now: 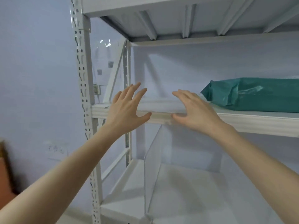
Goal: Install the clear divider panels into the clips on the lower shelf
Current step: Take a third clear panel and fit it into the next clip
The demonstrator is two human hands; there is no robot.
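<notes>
Up close from the head camera, a white metal rack (84,101) fills most of the frame, its slotted post running down the left of centre. On the middle shelf (242,120), at the right of the frame, lies a teal plastic parcel (252,94); the shelf surface to the left of it is bare. Both hands are raised in front of that shelf's front edge at the centre of the frame. The left hand (126,107) is spread, fingers pointing up and thumb out to the right, holding nothing. The right hand (194,109) is also spread and empty, its thumb low against the front lip; whether it touches the lip cannot be told. Between the two thumbs a short stretch of lip shows. Below, on the lower shelf (202,191), one clear divider panel (152,167) stands upright, running front to back just below the gap between the hands. Bare shelf lies on both sides of it.
</notes>
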